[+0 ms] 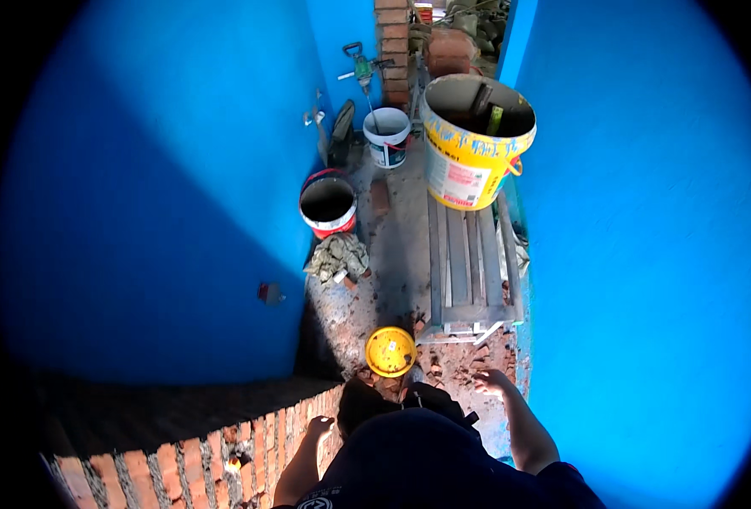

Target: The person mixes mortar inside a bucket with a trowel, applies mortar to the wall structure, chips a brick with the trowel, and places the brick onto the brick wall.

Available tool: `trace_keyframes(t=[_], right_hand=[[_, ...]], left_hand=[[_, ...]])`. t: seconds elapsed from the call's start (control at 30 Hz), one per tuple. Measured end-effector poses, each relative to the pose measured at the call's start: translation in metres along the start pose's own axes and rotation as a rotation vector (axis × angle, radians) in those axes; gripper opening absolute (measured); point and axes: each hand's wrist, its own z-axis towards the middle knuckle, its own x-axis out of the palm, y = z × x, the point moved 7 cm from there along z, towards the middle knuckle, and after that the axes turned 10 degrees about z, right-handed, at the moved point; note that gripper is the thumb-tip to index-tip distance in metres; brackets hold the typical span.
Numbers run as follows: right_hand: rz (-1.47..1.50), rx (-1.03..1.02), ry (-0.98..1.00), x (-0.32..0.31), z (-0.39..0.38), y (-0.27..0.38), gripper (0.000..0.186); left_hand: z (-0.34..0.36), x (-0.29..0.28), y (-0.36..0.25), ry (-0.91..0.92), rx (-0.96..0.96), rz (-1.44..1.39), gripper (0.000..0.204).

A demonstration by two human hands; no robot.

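My left hand [321, 425] hangs low beside the brick wall, small in view, fingers loosely apart and nothing visible in it. On the other side, my right hand [491, 382] is held out with its fingers apart and bent, empty, over the rubble near the bench end. Between them, just ahead of my body, a yellow round lid or shallow basin [390, 351] with dirt specks lies on the ground. A slatted bench [469, 263] stands ahead of my right hand. On its far end sits a large yellow bucket [469, 174] with tools standing inside.
Blue walls flank the passage. A red-and-white bucket [329, 222] stands at left, with a crumpled sack [340, 256] before it. Farther back, a green power mixer [361, 68] stands in a white bucket [387, 151]. Broken brick [379, 197] and rubble litter the ground; a brick wall [197, 467] runs lower left.
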Motion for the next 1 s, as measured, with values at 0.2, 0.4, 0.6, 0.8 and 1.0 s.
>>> trace_keyframes(t=[0.2,0.4,0.6,0.8,1.0], right_hand=[[-0.486,-0.535,-0.215,0.103,-0.035,0.164,0.029],[-0.908,-1.031,-0.872,0.097,-0.035,0.224,0.025],[-0.278,-0.739,-0.771,0.130,-0.044,0.258,0.024],[-0.080,-0.647,-1.058,0.129,-0.078,0.274,0.023],[-0.077,-0.943,-1.224,0.171,-0.144,0.397,0.023]], left_hand=[[0.048,-0.062,-0.063,-0.413,0.277,0.009,0.020],[0.085,-0.105,-0.173,-0.196,0.290,-0.387,0.026],[0.159,-0.165,-0.176,0.185,0.233,0.015,0.024],[0.190,-0.298,-0.240,0.109,0.228,-0.597,0.014],[0.243,-0.468,-0.225,-0.081,0.275,-0.205,0.023]])
